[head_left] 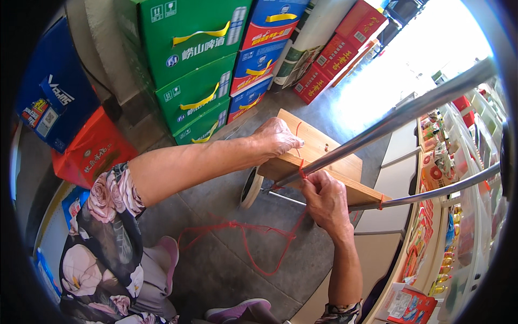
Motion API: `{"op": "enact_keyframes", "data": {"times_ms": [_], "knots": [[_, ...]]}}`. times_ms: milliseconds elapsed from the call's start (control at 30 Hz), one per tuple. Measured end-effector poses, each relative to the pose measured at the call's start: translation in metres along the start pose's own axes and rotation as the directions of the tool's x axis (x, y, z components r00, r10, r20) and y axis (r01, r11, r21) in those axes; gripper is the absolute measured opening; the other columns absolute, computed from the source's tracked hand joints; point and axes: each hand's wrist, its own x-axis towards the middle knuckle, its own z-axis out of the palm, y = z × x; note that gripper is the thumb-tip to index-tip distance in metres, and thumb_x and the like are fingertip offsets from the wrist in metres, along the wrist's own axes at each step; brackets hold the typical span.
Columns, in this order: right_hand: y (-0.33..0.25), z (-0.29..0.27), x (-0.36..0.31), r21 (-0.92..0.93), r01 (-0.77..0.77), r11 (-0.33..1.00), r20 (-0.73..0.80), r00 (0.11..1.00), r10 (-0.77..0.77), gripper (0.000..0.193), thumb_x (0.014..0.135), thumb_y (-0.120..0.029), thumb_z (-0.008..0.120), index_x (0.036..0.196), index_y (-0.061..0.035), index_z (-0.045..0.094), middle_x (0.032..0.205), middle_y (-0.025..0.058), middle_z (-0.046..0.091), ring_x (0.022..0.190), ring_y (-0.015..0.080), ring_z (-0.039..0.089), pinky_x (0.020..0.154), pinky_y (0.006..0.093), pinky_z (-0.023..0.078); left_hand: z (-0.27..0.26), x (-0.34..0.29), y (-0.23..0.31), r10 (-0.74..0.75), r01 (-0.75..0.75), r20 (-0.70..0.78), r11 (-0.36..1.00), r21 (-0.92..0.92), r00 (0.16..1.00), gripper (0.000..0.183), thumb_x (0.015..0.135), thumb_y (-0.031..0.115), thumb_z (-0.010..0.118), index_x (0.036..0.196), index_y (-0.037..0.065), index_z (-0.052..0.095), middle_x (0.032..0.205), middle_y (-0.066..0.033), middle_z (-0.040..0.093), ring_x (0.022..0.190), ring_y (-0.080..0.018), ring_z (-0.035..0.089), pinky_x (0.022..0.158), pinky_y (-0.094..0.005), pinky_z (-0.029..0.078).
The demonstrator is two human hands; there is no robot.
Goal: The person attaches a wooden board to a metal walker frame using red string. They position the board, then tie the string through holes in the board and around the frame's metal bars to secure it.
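A wooden board (318,141), with a thick front edge, lies on a hand cart with metal tube handles (372,132). My left hand (278,139) is closed at the board's left corner, its thumb beside a red string (298,152) that crosses the wood; its curled fingers are partly hidden. Lower right, my right hand (327,201) pinches red string against the upper tube at the board's front edge. More of this string hangs to the floor in loose loops. Another red tie (382,201) joins the board's right corner to the lower tube.
The cart's wheel (250,187) stands below the board. Stacked green cartons (194,54), blue-and-red cartons (264,54) and red boxes (337,56) rise behind. A red bag (94,148) and a blue box (56,86) are at left. Shelves of packaged goods (431,162) line the right.
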Motion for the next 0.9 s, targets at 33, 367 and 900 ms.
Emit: {"op": "enact_keyframes", "data": {"times_ms": [33, 367, 900], "knots": [[0.0, -0.001, 0.001, 0.001, -0.034, 0.999, 0.028, 0.999, 0.034, 0.016, 0.082, -0.016, 0.059, 0.074, -0.0019, 0.056, 0.066, 0.0167, 0.06, 0.064, 0.0339, 0.06, 0.06, 0.0412, 0.046, 0.0, -0.001, 0.001, -0.032, 0.032, -0.001, 0.999, -0.007, 0.999, 0.029, 0.075, 0.028, 0.072, 0.073, -0.001, 0.067, 0.072, -0.0093, 0.063, 0.068, -0.0141, 0.054, 0.064, -0.031, 0.043], [-0.002, 0.004, 0.0, -0.002, 0.055, 0.998, -0.024, 0.998, -0.055, 0.01, 0.081, -0.01, 0.061, 0.078, -0.0027, 0.053, 0.065, 0.0133, 0.056, 0.058, 0.031, 0.057, 0.056, 0.0394, 0.044, 0.005, -0.011, 0.01, -0.065, 0.061, 0.1, 0.997, 0.039, 0.993, 0.037, 0.065, 0.025, 0.076, 0.085, -0.005, 0.067, 0.083, -0.0197, 0.067, 0.079, -0.0256, 0.064, 0.071, -0.0352, 0.049], [0.011, 0.002, -0.017, -0.128, 0.275, 0.953, -0.035, 0.959, -0.281, 0.017, 0.074, -0.001, 0.064, 0.089, -0.0034, 0.057, 0.075, 0.0129, 0.059, 0.071, 0.0327, 0.059, 0.064, 0.0421, 0.046, 0.002, -0.03, -0.031, 0.181, 0.042, 0.504, 0.916, -0.399, 0.845, 0.029, 0.085, 0.018, 0.065, 0.106, -0.001, 0.064, 0.096, -0.0039, 0.064, 0.088, -0.0083, 0.055, 0.078, -0.0233, 0.045]]}}
